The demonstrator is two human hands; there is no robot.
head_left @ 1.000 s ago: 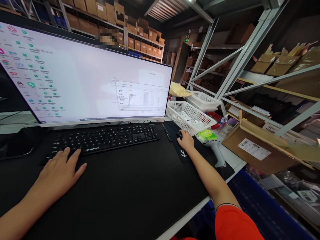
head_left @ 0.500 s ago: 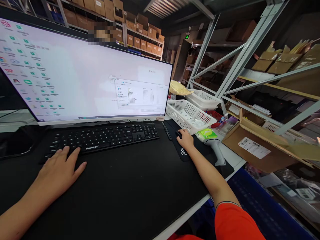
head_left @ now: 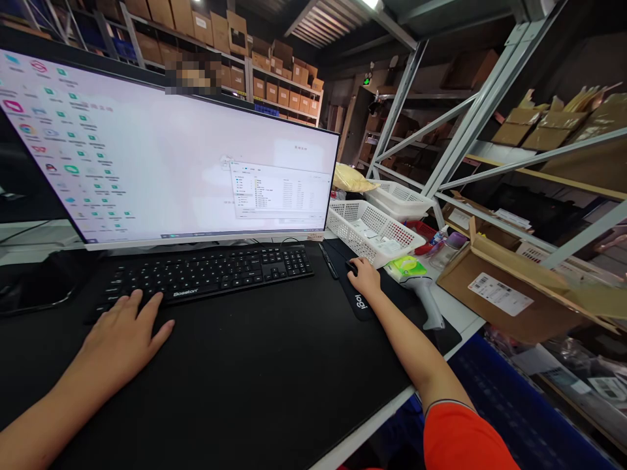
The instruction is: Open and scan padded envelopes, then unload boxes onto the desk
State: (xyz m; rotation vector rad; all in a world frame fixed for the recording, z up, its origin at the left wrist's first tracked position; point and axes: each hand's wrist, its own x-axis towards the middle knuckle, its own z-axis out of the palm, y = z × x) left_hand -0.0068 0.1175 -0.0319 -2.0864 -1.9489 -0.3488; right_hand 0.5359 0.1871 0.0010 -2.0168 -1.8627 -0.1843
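**Mouse mostly hidden under right hand**

The right hand (head_left: 365, 277) lies cupped over a black mouse (head_left: 351, 266) on the pad (head_left: 361, 302), just beside the basket (head_left: 343, 228). Only the mouse's front edge shows, so the fingers' grip is hard to make out. The left hand (head_left: 122, 333) rests flat on the mat (head_left: 255, 365), fingers loosely spread, tips at the lower edge of the keyboard (head_left: 210, 274). The monitor (head_left: 147, 150) is cut off at the left, and its window text is too small to read. A scanner (head_left: 421, 294) lies right of the pad.
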